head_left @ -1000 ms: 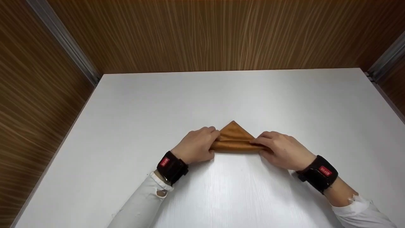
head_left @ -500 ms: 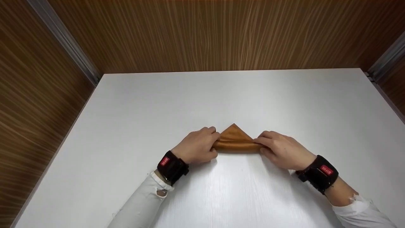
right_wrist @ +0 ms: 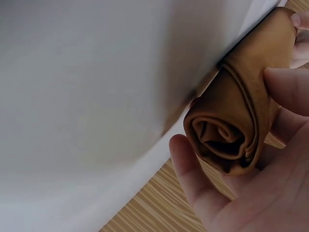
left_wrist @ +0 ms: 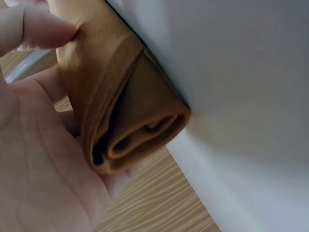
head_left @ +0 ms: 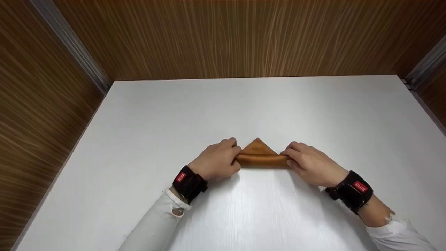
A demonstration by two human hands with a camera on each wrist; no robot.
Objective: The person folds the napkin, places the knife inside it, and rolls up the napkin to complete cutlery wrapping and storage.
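The brown cloth [head_left: 259, 155] on the white table [head_left: 146, 115] is being rolled further — less of its triangular tip is left showing than a second ago. Its ends are pinched by the left hand [head_left: 217, 161] and right hand [head_left: 312, 165]; the roll is nearly complete.

Bright even light, glare on the table [head_left: 264, 209], wrist views blurred.

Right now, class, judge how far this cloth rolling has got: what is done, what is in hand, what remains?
Done: most of the brown cloth is wound into a tight roll; the wrist views show spiral layers at both ends. In hand: the left hand and right hand grip the roll's two ends on the white table. Left: a small triangular tip beyond the roll lies flat, not yet rolled in.
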